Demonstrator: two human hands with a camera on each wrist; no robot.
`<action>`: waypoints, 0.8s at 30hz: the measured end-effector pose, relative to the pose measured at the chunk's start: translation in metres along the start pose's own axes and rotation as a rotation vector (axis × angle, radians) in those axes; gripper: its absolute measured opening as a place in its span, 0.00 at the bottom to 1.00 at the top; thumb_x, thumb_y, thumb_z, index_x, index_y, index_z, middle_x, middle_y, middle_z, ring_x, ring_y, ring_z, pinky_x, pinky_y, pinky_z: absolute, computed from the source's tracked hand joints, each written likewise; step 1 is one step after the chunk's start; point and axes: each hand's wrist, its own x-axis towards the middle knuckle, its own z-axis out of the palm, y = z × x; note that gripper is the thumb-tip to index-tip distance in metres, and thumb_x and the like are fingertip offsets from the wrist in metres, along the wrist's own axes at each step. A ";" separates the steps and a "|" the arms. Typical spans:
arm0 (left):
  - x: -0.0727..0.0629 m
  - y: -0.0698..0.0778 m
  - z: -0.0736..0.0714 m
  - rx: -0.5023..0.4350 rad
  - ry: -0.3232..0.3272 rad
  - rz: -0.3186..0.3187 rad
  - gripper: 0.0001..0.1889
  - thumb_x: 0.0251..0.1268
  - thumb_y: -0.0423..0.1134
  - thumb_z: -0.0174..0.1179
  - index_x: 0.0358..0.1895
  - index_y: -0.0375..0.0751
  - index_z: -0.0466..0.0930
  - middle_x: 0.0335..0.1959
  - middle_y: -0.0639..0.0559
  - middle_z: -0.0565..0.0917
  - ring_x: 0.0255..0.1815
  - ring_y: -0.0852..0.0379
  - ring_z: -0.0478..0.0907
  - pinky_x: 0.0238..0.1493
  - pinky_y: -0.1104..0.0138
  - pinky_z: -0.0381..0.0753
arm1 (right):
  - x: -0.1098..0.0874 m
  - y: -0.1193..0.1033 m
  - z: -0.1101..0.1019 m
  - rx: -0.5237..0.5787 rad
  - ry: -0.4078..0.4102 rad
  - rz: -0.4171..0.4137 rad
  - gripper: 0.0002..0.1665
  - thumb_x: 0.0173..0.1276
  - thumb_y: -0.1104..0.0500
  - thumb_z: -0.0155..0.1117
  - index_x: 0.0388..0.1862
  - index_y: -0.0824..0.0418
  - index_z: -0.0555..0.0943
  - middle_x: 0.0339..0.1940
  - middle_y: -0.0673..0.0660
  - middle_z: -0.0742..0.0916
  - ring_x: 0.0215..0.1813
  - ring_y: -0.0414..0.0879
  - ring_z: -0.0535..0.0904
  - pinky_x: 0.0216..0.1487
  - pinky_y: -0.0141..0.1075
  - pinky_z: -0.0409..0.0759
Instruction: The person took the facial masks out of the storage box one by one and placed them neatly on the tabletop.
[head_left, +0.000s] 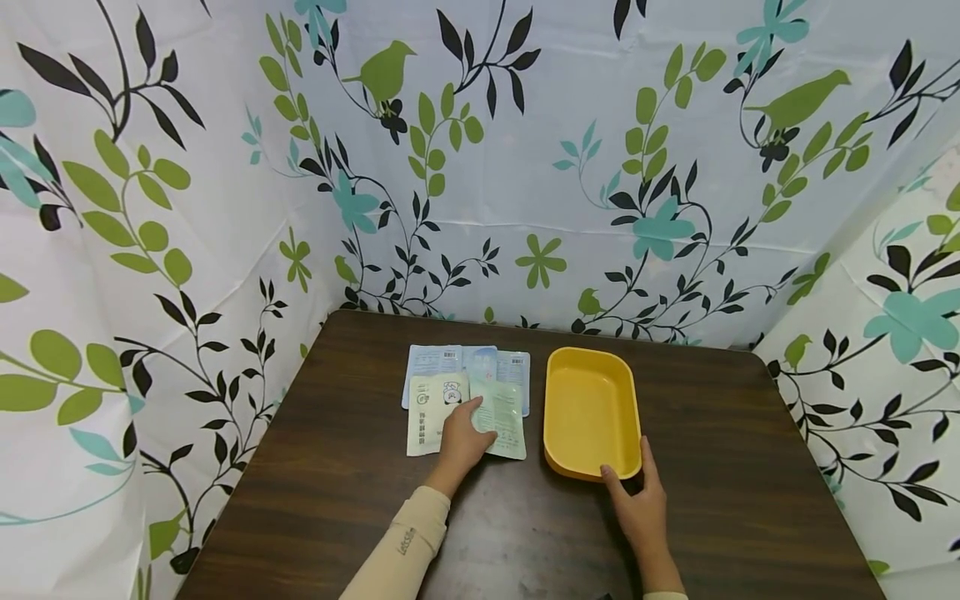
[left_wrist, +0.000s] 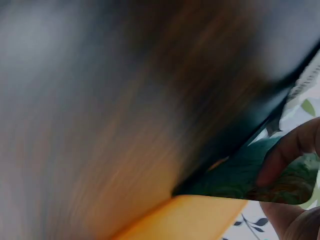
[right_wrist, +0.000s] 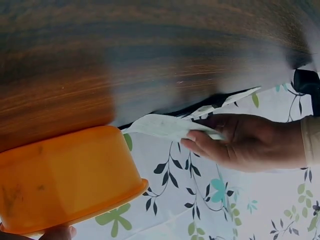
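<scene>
My left hand (head_left: 462,437) pinches the near part of a flat pale green sachet (head_left: 504,421). In the right wrist view, the thumb of that left hand (right_wrist: 245,140) lies over one face of the sachet (right_wrist: 160,126), whose edge is bent up. Beside it lies a cream sachet (head_left: 429,425) with a cartoon print. Light blue sachets (head_left: 435,360) lie behind, partly covered. A shallow yellow plastic box (head_left: 588,408) stands to the right. My right hand (head_left: 641,508) holds its near right corner, thumb at the front rim and fingers along the side.
The dark brown wooden table (head_left: 735,467) carries the sachets and the box. A white cloth (head_left: 495,200) printed with leaves and birds hangs behind the table and at both sides. In the left wrist view, much of the tabletop is blurred.
</scene>
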 end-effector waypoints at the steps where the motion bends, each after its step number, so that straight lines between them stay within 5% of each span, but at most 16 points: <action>1: 0.000 0.000 0.001 0.043 0.003 0.012 0.38 0.50 0.29 0.75 0.69 0.28 0.73 0.68 0.32 0.77 0.70 0.34 0.73 0.69 0.46 0.74 | 0.000 0.000 0.000 -0.002 -0.001 0.000 0.59 0.69 0.39 0.69 0.86 0.48 0.45 0.86 0.59 0.55 0.84 0.64 0.51 0.80 0.63 0.53; 8: -0.003 -0.005 0.004 0.348 0.006 0.048 0.39 0.50 0.34 0.78 0.68 0.26 0.74 0.71 0.32 0.70 0.64 0.33 0.76 0.55 0.45 0.83 | 0.001 0.002 0.001 0.000 -0.005 0.003 0.59 0.68 0.39 0.69 0.86 0.49 0.45 0.86 0.59 0.55 0.84 0.63 0.52 0.80 0.63 0.54; 14: -0.005 -0.010 0.007 0.512 0.053 0.053 0.35 0.48 0.40 0.80 0.62 0.31 0.80 0.70 0.37 0.72 0.58 0.36 0.74 0.42 0.44 0.84 | 0.002 0.002 0.002 -0.005 -0.004 0.009 0.60 0.68 0.39 0.69 0.86 0.49 0.44 0.86 0.59 0.55 0.84 0.64 0.52 0.80 0.64 0.53; 24: -0.003 -0.015 0.002 0.474 0.090 0.080 0.31 0.58 0.45 0.73 0.64 0.35 0.80 0.71 0.37 0.73 0.60 0.35 0.73 0.47 0.45 0.82 | 0.002 -0.002 -0.005 -0.038 -0.028 0.025 0.59 0.70 0.38 0.67 0.87 0.51 0.43 0.85 0.63 0.56 0.84 0.64 0.54 0.80 0.63 0.54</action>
